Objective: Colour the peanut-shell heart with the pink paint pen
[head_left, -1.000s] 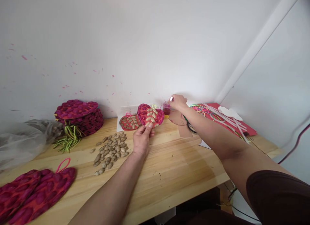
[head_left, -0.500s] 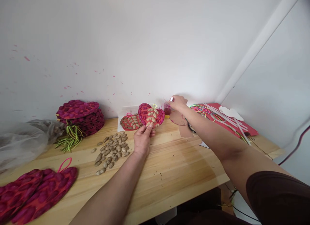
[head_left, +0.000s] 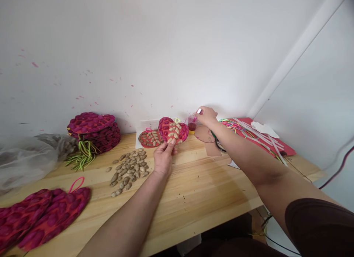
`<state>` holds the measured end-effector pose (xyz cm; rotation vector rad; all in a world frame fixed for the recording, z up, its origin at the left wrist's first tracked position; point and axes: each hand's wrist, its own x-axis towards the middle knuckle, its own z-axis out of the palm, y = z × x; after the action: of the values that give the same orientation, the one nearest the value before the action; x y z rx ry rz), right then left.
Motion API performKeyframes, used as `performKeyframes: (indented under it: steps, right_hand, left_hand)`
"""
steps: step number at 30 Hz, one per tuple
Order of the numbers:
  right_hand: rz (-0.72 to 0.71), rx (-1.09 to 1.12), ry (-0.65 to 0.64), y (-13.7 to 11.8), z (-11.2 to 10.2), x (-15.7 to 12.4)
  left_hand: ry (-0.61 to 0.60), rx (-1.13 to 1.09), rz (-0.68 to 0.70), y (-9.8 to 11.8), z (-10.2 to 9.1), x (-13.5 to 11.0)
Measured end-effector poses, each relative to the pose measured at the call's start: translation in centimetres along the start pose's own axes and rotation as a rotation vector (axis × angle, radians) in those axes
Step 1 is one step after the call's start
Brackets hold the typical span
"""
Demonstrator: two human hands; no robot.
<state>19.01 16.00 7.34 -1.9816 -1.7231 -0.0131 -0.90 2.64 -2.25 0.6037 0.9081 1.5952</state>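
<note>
My left hand (head_left: 163,155) pinches the lower edge of a heart-shaped red piece (head_left: 184,133) covered in peanuts and holds it tilted up. Its outer peanuts are painted magenta; those in the middle are unpainted, and a yellow-green loop shows on top. My right hand (head_left: 207,116) is closed around a small paintbrush (head_left: 199,111) with a white part and a pink tip, over a clear cup of magenta paint (head_left: 192,126). The fingers hide much of the brush. Behind the heart lies a red piece with unpainted peanuts (head_left: 149,138).
Loose peanuts (head_left: 129,168) lie left of my left hand. Stacked magenta pieces (head_left: 92,131) with green cords (head_left: 84,155) stand near the wall, more pieces (head_left: 61,216) at front left, a plastic bag (head_left: 30,161) beside them. Colourful cords (head_left: 232,126) and black-handled scissors (head_left: 219,144) lie right.
My right hand has risen slightly from the cup, and more of the brush's pink tip shows. My left hand still holds the heart in much the same place. The view has shifted slightly.
</note>
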Motion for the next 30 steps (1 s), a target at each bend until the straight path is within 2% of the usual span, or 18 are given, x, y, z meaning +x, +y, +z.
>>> performKeyframes:
  steps: [6, 14, 30]
  right_hand:
    - [-0.019, 0.075, 0.051, 0.6, 0.1, -0.7]
    - [-0.019, 0.188, 0.181, 2.1, -1.0, -2.1]
    - [-0.108, 0.186, 0.129, 1.0, 0.0, -2.4]
  left_hand:
    - [-0.015, 0.007, 0.008, -0.2, -0.2, 0.2]
    - [-0.016, -0.001, -0.001, -0.3, -0.3, 0.5]
    - [-0.040, 0.030, 0.028, -0.2, -0.2, 0.4]
